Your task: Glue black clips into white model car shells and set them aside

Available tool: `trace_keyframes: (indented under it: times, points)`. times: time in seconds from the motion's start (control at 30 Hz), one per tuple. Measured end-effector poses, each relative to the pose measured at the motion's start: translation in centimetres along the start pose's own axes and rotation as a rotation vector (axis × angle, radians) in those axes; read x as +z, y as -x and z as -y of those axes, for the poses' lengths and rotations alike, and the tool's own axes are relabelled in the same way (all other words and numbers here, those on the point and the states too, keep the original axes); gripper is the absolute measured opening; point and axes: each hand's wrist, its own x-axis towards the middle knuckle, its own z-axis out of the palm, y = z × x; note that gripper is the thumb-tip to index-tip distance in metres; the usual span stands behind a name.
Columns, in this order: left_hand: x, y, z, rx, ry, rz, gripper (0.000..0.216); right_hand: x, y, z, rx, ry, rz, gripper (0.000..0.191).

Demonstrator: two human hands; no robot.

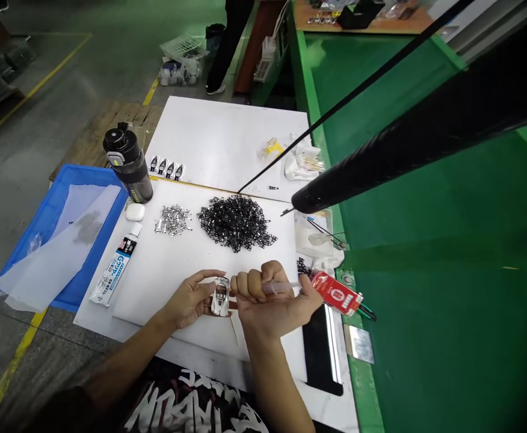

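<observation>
Two hands: the left hand point(190, 299) is nearly closed, thumb and fingers pinching the sides of a small glossy white-and-silver model car body point(221, 297); the right hand point(272, 302) is curled tightly around a slim clear plastic syringe point(281, 288), its tip hidden by the fingers, so any contact with the car cannot be told.
Car position: upright between both hands, just above a white work board point(164, 282), touching neither the board nor the piles.
Handling: the shell looks light, thin-walled and rather fragile, and its gloss may be slippery; a gentle grip along its sides seems safest. The syringe looks light and stiff, best held by the barrel.
Nearby parts: a loose heap of small black plastic pieces point(235, 222) lies beside a smaller heap of silver metal pieces point(172, 219).
Board edge: a white tube of adhesive with blue lettering point(112, 270) lies left, a red-and-white packet point(336, 293) right.
Farther out: a black lidded water bottle point(127, 162) stands near a blue plastic tray point(65, 180), and a long black rod point(426, 132) crosses above a green workbench point(426, 337).
</observation>
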Motion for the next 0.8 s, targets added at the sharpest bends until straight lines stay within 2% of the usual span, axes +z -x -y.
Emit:
trace_keyframes:
  times: [0.1,0.27,0.63,0.8]
  points:
    - [0.0,-0.1,0.1,-0.003,0.000,-0.018,0.070,-0.5,0.1,-0.7,-0.034,-0.009,-0.073,0.049]
    - [0.2,-0.1,0.0,-0.012,-0.016,-0.032,0.074,-0.9,0.2,-1.3,-0.021,0.020,-0.108,0.050]
    - [0.4,0.0,-0.1,-0.011,-0.044,-0.064,0.074,-0.7,0.3,-0.9,0.010,0.094,-0.057,0.052]
    - [0.4,0.0,-0.1,-0.001,-0.044,-0.072,0.075,-0.7,0.4,-0.8,-0.022,0.086,-0.026,0.052]
